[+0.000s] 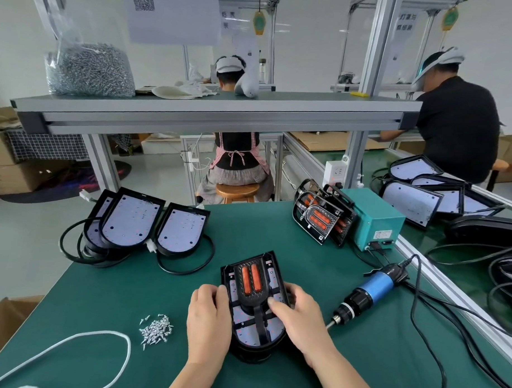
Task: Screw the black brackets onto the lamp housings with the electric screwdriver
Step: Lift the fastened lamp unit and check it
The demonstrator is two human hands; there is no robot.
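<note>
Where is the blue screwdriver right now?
In the head view the electric screwdriver lies on the green table, just right of the right hand holding the lamp housing, with the teal box behind it.

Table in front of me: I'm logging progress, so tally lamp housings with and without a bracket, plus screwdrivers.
Housing with bracket: 1
Housings without bracket: 3
Screwdriver: 1
Total: 5

Both forearms enter from below, converging; left hand (208, 311) palm down, fingers curled over the lamp housing (245, 335) at its left edge; right hand (298, 315) grips the right edge, thumb extended inward.
</note>
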